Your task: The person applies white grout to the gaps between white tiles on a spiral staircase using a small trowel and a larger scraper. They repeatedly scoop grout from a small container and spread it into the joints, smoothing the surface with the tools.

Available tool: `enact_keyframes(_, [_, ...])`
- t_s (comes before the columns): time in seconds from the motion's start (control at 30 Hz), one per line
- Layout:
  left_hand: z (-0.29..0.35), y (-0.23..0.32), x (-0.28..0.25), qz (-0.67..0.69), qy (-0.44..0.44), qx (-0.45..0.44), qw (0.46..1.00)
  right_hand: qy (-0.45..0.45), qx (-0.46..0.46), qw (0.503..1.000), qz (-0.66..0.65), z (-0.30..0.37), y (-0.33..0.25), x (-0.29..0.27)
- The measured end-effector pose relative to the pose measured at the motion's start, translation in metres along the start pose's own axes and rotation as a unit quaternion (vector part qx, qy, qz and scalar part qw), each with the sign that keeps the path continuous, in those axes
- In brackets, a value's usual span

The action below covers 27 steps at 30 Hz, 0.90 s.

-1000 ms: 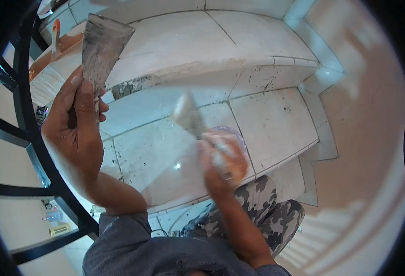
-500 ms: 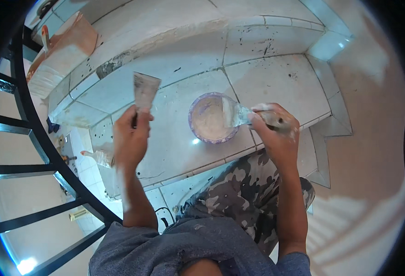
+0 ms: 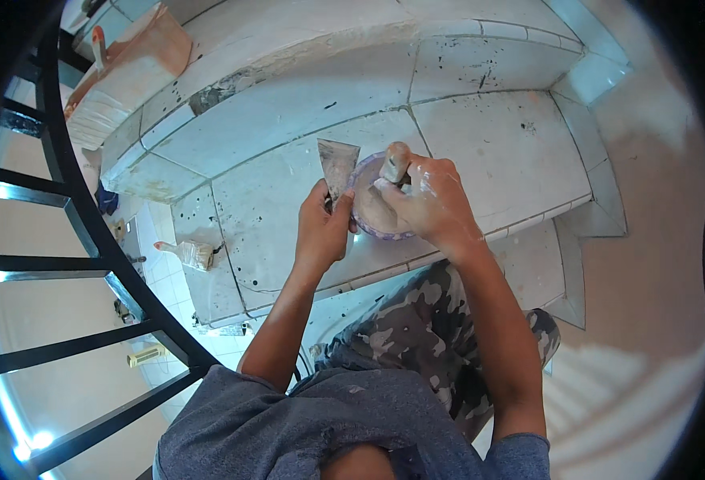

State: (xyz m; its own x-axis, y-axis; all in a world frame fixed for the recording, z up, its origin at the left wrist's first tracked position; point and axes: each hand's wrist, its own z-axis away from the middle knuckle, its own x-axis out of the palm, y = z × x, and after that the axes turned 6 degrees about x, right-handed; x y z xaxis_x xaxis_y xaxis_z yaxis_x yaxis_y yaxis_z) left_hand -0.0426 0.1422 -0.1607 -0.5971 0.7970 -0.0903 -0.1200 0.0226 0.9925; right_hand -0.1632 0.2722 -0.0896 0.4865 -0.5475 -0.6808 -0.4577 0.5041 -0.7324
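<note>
My left hand (image 3: 325, 232) is closed around the handle of a putty knife (image 3: 339, 166), its flat, stained blade pointing up and away from me. Its fingertips are at the left side of a purple-rimmed bowl (image 3: 386, 234), perhaps touching the rim. Pale, thick paste (image 3: 373, 206) lies inside. Over the bowl's right side, my right hand (image 3: 440, 204) grips a second putty knife (image 3: 396, 162) with its handle end tilted up. That knife's blade is hidden behind the hand. White smears mark the right hand's back and fingers.
The bowl stands on a tiled step (image 3: 288, 184) spotted with dark specks. A brush (image 3: 192, 254) with an orange-tipped handle lies at the step's left end. Black metal railing (image 3: 88, 240) curves along the left. An orange-and-white container (image 3: 140, 68) sits on the higher step.
My left hand has moved right with its putty knife, up to the bowl. My right hand has turned its knife from lying sideways over the bowl to handle end up. The view has shifted slightly.
</note>
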Motion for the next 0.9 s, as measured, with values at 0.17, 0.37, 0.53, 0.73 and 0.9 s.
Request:
enact_keyframes(0.17, [0.0,-0.012,0.003,0.062,0.024,-0.001,0.998,0.075,0.002,0.996,-0.058,0.003,0.018,0.005])
enact_keyframes(0.37, [-0.001,-0.011,0.004,0.09,0.031,-0.009,0.995,0.074,0.078,0.986,-0.126,0.015,0.027,0.003])
enact_keyframes(0.53, [-0.002,-0.009,0.004,0.113,0.018,-0.008,0.993,0.115,0.131,0.966,-0.188,0.014,0.039,0.009])
enact_keyframes(0.73, [-0.004,-0.016,-0.003,0.116,-0.013,-0.001,0.993,0.115,0.091,0.975,-0.168,0.027,0.021,-0.015])
enact_keyframes(0.9, [-0.004,-0.01,-0.003,0.148,-0.031,0.017,0.988,0.16,0.141,0.968,-0.135,0.017,0.023,0.007])
